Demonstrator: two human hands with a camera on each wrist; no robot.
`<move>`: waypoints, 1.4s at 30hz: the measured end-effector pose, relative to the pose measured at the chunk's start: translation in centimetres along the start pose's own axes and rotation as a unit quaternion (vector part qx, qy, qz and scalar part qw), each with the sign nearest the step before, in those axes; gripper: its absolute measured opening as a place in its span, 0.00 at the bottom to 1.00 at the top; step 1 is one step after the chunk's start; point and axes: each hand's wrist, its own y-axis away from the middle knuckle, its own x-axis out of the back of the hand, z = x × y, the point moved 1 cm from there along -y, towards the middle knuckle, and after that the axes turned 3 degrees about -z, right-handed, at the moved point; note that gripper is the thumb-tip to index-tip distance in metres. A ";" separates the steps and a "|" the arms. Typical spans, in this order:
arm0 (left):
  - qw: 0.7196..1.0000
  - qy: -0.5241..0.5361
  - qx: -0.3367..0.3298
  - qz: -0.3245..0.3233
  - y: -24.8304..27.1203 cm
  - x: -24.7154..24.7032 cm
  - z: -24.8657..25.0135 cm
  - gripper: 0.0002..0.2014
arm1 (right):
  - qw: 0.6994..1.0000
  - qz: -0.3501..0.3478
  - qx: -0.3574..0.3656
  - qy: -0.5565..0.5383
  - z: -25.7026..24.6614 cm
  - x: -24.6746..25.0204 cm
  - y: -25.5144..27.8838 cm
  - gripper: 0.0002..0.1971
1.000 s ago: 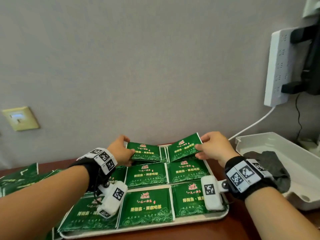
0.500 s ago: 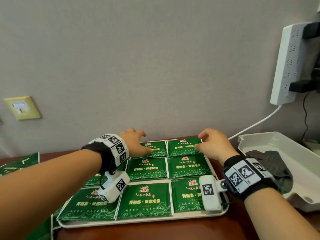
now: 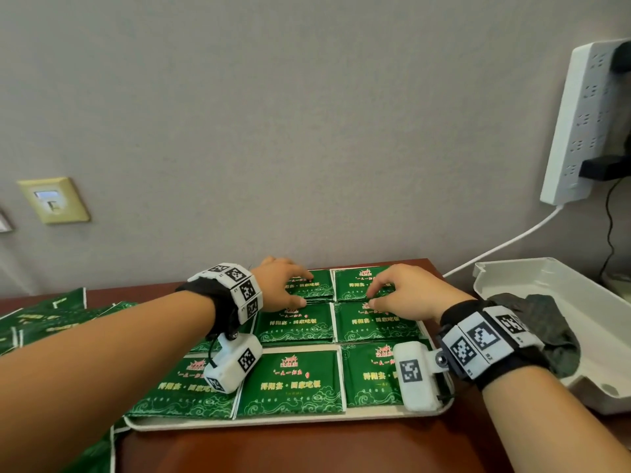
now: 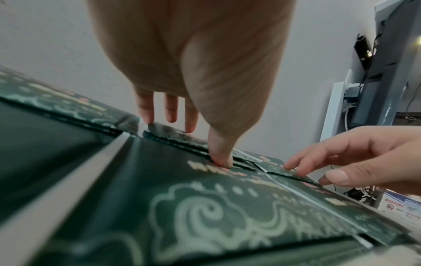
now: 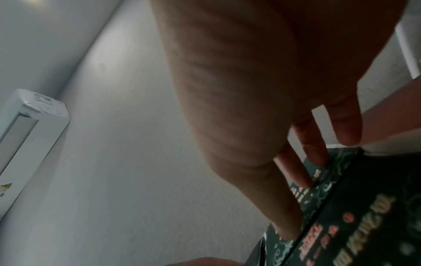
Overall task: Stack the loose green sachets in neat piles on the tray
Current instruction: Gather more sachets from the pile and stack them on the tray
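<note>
A cream tray [image 3: 290, 421] on the brown table holds green sachets in three rows of piles. My left hand [image 3: 300, 290] rests on the back middle pile [image 3: 321, 288]: its straight fingers [image 4: 145, 111] touch the far edge and its thumb [image 4: 221, 158] presses down at the near edge. My right hand [image 3: 375, 295] lies on the back right pile [image 3: 355, 285], its fingertips [image 4: 293, 166] on the top sachet and its thumb at the near edge. In the right wrist view, the fingers [image 5: 293, 225] reach down onto the printed face. Neither hand lifts a sachet.
Loose green sachets [image 3: 44, 319] lie on the table left of the tray and by its front left corner. At the right, a white bin [image 3: 512, 268] holds a dark cloth [image 3: 539, 322]. The wall stands just behind the tray, with a power strip [image 3: 587, 124].
One second ago each hand held a sachet tilted above the back row. Both sachets now lie flat on their piles, and the hands have moved onto them with fingers spread.
</note>
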 end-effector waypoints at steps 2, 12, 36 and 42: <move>1.000 0.007 -0.001 0.001 0.0 0.0 -0.1 0.27 | 1.000 -0.003 -0.001 0.001 0.0 0.0 0.0 0.13; 0.995 0.087 -0.033 0.033 5.3 2.8 0.2 0.13 | 0.996 0.049 0.072 0.012 -4.4 1.7 1.9 0.11; 0.979 0.034 0.203 -0.009 39.9 0.3 -11.1 0.35 | 0.982 -0.110 0.141 -0.062 -31.0 -15.8 13.9 0.28; 0.968 0.067 0.242 0.011 41.9 -2.9 -11.8 0.39 | 0.974 -0.170 0.141 0.060 -32.5 -18.5 15.3 0.43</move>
